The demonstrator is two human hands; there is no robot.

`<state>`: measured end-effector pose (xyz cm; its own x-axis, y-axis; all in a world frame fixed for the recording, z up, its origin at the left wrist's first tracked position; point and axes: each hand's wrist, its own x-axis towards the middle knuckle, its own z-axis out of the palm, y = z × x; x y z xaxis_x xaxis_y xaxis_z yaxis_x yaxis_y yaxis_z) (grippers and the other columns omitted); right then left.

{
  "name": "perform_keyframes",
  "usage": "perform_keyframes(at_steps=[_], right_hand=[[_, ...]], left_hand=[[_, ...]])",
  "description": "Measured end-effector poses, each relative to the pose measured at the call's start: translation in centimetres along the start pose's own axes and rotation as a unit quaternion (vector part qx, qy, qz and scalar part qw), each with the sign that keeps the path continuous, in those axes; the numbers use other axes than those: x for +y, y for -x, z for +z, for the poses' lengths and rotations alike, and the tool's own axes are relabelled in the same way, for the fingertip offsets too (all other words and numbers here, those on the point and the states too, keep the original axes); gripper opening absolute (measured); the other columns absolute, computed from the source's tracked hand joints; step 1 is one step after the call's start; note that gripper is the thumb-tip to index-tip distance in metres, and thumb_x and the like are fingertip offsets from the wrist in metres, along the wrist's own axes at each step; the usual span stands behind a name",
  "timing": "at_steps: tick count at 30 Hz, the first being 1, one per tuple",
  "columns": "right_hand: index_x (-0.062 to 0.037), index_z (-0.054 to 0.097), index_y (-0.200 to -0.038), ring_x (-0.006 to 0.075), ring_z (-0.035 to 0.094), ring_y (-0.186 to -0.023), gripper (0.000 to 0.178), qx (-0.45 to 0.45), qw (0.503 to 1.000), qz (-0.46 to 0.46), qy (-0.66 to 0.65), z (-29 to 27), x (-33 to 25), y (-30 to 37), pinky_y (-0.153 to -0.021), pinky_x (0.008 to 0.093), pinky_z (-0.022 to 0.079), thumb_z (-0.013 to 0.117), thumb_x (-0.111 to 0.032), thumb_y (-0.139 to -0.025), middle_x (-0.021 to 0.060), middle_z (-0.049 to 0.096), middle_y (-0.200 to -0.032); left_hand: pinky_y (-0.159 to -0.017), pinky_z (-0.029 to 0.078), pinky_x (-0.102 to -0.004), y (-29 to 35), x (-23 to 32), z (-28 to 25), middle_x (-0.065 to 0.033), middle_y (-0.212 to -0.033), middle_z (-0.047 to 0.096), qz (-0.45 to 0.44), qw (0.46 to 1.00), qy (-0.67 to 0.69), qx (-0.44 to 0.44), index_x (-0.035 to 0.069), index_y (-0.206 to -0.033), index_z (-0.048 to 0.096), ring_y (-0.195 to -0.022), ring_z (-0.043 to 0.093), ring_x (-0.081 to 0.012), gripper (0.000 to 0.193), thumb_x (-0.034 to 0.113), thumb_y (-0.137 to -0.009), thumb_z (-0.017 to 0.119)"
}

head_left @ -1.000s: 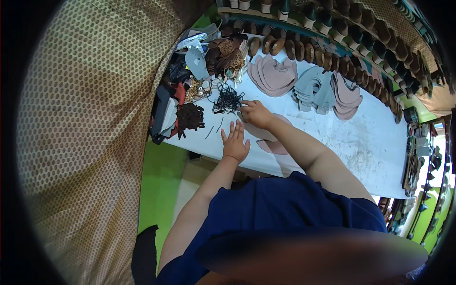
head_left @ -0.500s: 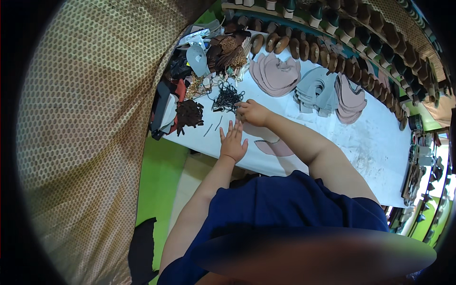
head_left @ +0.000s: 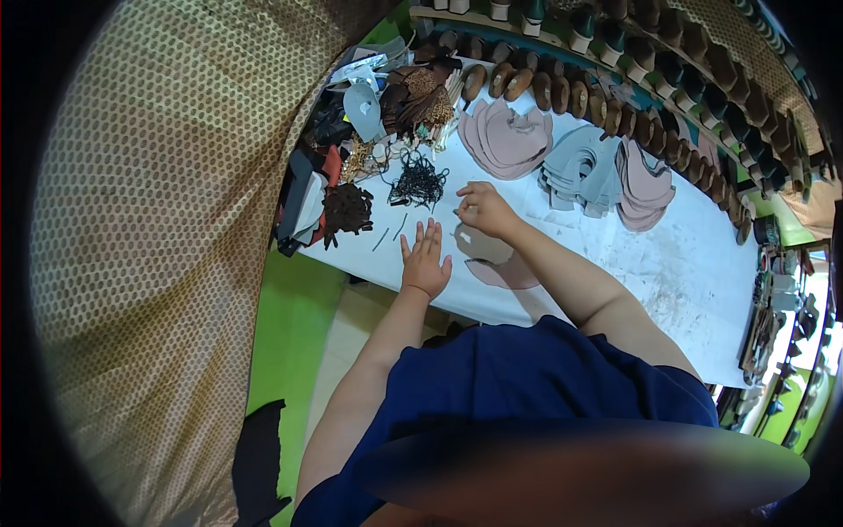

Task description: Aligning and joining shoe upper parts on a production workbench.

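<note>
From my end I've got a tangled, wiry heap of black strips on the white table, just beyond the left hand, fingers splayed loose. The right hand has curled fingers; can't tell if they're pinching anything.

One left hand, one right hand. Two loose strips, one black tangle, one brown heap. Two pink stacks, one grey stack, one separate pink piece. One table, one curtain. Of the brown forms, over a dozen (they overlap, so the exact number cannot be told).
</note>
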<state>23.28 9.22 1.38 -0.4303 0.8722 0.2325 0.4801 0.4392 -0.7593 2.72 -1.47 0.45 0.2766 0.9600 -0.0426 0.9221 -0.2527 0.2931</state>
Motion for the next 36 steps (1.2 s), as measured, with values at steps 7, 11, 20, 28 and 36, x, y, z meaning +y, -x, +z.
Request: perform_keyframes(at_steps=[7, 11, 20, 28, 36], right_hand=[[-0.0094, 0.072, -0.081, 0.0380, 0.046, -0.128, 0.010, 0.012, 0.997, 0.072, -0.025, -6.1, -1.8, 6.1, -0.106, 0.0462, 0.038, 0.073, -0.017, -0.075, 0.0099, 0.065, -0.121], [-0.0079, 0.071, -0.081, 0.0398, 0.043, -0.131, 0.010, 0.017, 0.996, 0.080, 0.044, -9.5, -2.0, 10.0, -0.107, 0.0491, 0.037, 0.072, -0.016, -0.076, 0.0106, 0.064, -0.123], [-0.0096, 0.071, -0.081, 0.0377, 0.046, -0.130, 0.009, 0.063, 0.971, 0.094, 0.208, -11.0, -1.9, 15.3, -0.104, 0.0483, 0.039, 0.074, -0.012, -0.072, 0.0093, 0.063, -0.123], [-0.0108, 0.072, -0.085, 0.0345, 0.050, -0.127, 0.013, 0.014, 0.960, 0.049, 0.274, -5.6, 1.3, 19.6, -0.099, 0.0455, 0.044, 0.072, -0.011, -0.072, 0.0044, 0.065, -0.113], [-0.0100, 0.073, -0.080, 0.0334, 0.053, -0.123, 0.011, 0.012, 0.982, 0.091, 0.164, -7.4, 0.5, 19.1, -0.102, 0.0433, 0.045, 0.076, -0.013, -0.070, 0.0048, 0.068, -0.110]], left_hand=[[-0.119, 0.002, -0.0585, 0.2, -0.1, 0.1, -0.0137, -0.163, 0.022, -0.004, 1.000, -0.008, -0.010, 0.006, -0.156, 0.022, -0.151, 0.016, -0.0338, 0.077, 0.030, -0.090, 0.054], [-0.119, 0.002, -0.0584, 0.1, -0.2, 0.3, -0.0140, -0.163, 0.022, 0.010, 1.000, -0.001, -0.002, 0.006, -0.156, 0.023, -0.151, 0.016, -0.0341, 0.076, 0.029, -0.090, 0.054], [-0.120, 0.002, -0.0576, 0.3, 0.1, 0.1, -0.0139, -0.162, 0.023, 0.007, 1.000, -0.008, -0.004, 0.006, -0.155, 0.026, -0.151, 0.015, -0.0342, 0.074, 0.029, -0.090, 0.054], [-0.120, 0.003, -0.0575, 0.2, 0.3, 0.5, -0.0144, -0.161, 0.026, 0.004, 1.000, -0.013, 0.007, 0.006, -0.154, 0.028, -0.151, 0.015, -0.0349, 0.074, 0.029, -0.090, 0.056], [-0.118, 0.006, -0.0606, 0.8, -0.2, 1.4, -0.0143, -0.161, 0.027, 0.009, 0.999, -0.013, 0.049, 0.008, -0.153, 0.032, -0.150, 0.018, -0.0364, 0.072, 0.028, -0.088, 0.057]])
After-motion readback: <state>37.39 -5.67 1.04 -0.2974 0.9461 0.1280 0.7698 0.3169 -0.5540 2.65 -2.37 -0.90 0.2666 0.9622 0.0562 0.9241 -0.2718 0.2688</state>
